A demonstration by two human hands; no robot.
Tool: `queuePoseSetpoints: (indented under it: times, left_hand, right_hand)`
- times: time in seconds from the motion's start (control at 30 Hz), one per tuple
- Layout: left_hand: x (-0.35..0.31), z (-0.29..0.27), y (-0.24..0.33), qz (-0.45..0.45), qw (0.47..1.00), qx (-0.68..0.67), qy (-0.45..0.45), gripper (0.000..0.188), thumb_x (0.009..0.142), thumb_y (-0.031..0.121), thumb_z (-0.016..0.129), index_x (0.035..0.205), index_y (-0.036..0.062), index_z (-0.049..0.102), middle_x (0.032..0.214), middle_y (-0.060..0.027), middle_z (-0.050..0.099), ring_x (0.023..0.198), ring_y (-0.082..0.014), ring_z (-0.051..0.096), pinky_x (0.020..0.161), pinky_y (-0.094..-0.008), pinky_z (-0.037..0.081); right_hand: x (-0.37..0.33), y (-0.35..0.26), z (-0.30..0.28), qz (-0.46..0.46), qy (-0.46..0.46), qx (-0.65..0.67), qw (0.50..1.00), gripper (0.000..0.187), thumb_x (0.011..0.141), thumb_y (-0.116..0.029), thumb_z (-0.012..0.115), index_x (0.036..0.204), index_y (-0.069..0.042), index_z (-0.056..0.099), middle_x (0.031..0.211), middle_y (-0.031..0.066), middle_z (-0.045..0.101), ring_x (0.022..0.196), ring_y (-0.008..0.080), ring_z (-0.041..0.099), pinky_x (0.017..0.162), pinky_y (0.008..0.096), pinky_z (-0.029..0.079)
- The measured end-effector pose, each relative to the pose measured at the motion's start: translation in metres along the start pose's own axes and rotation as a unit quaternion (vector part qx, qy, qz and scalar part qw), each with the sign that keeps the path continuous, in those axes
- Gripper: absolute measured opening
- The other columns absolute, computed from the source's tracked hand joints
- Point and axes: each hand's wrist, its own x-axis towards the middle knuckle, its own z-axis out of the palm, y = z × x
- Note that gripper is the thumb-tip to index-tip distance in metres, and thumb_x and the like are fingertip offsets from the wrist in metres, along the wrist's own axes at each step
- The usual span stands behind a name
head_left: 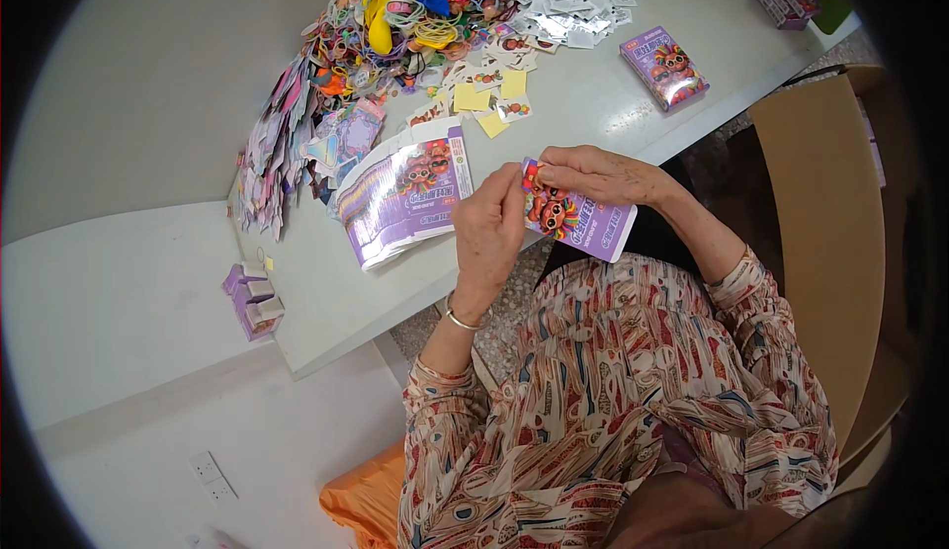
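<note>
Carton (595,228) is held at the edge of the table (583,94), left hand (487,231) and right hand (608,175) sharing a grip on one end — apparently for steadiness — with fanned cartons (400,198) there within reach.

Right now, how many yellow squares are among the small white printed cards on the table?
3: the left square, the right square, and the lowest square, nearest your left hand. More may be hidden.

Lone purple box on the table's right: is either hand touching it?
No, the lone purple box sits apart on the table, while the left hand and right hand hold a purple carton.
</note>
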Motion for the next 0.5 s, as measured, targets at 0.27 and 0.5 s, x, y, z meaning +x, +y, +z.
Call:
queuePoseSetpoints:
  times: [0.27,0.5]
  left_hand:
    - [-0.015,0.007,-0.018,0.012,0.986,-0.154,0.057,0.028,0.093,0.004,0.054,0.12,-0.004,0.057,0.087,-0.0204,0.065,0.069,-0.0128,0.062,0.063,-0.0275,0.048]
    - [-0.031,0.016,0.007,-0.069,0.995,-0.024,0.072,0.025,0.094,0.005,0.055,0.115,-0.0051,0.061,0.093,-0.0097,0.068,0.081,-0.01,0.06,0.073,-0.0242,0.047]
  right_hand:
    - [0.0,-0.015,-0.002,0.016,0.028,0.006,0.999,0.037,0.102,-0.035,0.041,0.098,0.0,0.054,0.084,0.0024,0.055,0.081,0.0084,0.048,0.075,0.0257,0.043]
    - [-0.003,-0.013,-0.008,0.006,0.044,0.017,0.999,0.036,0.102,-0.034,0.042,0.095,-0.001,0.054,0.081,0.0002,0.052,0.079,0.0069,0.047,0.073,0.0247,0.042]
